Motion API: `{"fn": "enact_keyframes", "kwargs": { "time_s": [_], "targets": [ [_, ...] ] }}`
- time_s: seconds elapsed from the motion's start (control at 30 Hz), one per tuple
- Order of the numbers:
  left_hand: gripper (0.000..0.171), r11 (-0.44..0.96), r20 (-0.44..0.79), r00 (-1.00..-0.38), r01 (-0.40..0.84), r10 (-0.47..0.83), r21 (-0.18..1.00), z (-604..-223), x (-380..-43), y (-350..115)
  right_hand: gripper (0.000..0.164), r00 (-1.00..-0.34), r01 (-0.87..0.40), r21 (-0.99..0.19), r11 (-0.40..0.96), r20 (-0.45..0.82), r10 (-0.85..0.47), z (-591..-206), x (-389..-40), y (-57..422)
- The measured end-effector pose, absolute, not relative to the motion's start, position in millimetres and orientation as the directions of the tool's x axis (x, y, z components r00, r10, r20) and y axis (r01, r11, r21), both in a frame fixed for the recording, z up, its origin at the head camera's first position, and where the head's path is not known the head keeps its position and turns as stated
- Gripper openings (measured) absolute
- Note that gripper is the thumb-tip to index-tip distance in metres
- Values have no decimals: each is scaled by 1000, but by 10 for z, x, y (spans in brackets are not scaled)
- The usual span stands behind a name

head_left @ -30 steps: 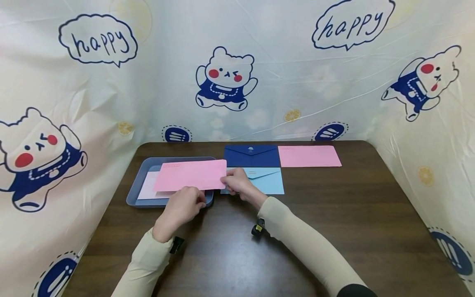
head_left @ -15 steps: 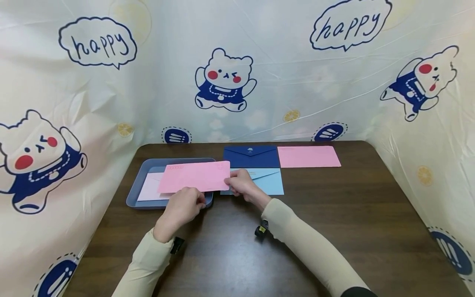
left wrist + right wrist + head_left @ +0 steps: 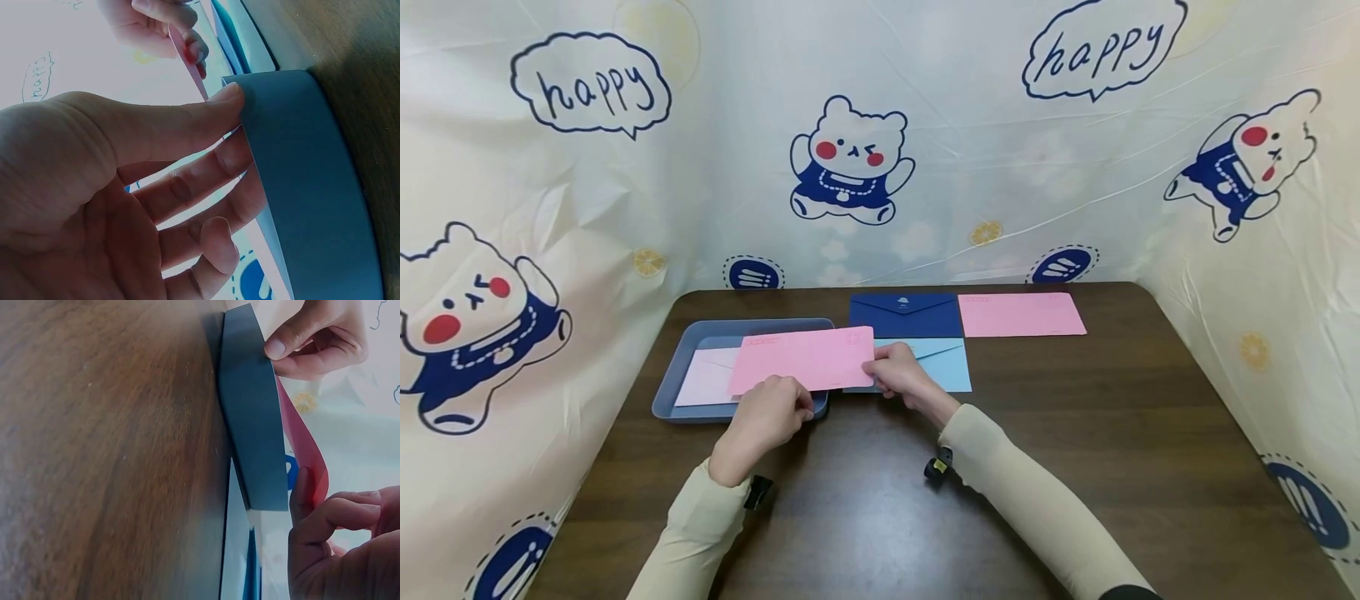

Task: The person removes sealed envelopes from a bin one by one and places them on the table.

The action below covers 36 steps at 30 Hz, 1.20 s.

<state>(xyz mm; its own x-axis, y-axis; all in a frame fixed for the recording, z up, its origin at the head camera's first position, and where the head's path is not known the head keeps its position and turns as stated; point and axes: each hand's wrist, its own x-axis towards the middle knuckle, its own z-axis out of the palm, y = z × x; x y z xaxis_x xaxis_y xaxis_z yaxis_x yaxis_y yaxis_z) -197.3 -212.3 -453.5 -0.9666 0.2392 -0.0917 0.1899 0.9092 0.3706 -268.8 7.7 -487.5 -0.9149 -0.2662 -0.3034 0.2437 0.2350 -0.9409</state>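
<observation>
My right hand (image 3: 897,371) pinches a pink envelope (image 3: 805,358) by its right end, between thumb and fingers. The envelope is tilted over a blue-grey tray (image 3: 668,400), its right end past the tray's side and overlapping a light blue envelope (image 3: 951,371) in the head view. A pale pink envelope (image 3: 703,379) lies in the tray, partly covered. My left hand (image 3: 767,421) grips the tray's front rim; in the left wrist view its thumb (image 3: 187,119) is at the rim and the fingers reach behind the wall. The right wrist view shows the held envelope (image 3: 300,431) bending.
Right of the tray, a dark blue envelope (image 3: 904,317) lies at the back of the wooden table (image 3: 880,500), behind the light blue one. Another pink envelope (image 3: 1022,315) lies to its right. A printed curtain (image 3: 985,150) surrounds the table's back and sides.
My right hand has drawn the pink envelope a little to the right, showing more of the pale pink one in the tray. The left hand has stayed at the rim.
</observation>
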Motion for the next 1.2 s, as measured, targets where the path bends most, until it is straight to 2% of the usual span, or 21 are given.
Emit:
{"fn": "enact_keyframes", "kwargs": {
  "time_s": [1.2],
  "targets": [
    [7,903,-101,-970,163,220,397,-4535,-1977,-2131,12,-927,213,-958,194,-261,-268,-4849,-2638,586]
  ]
}}
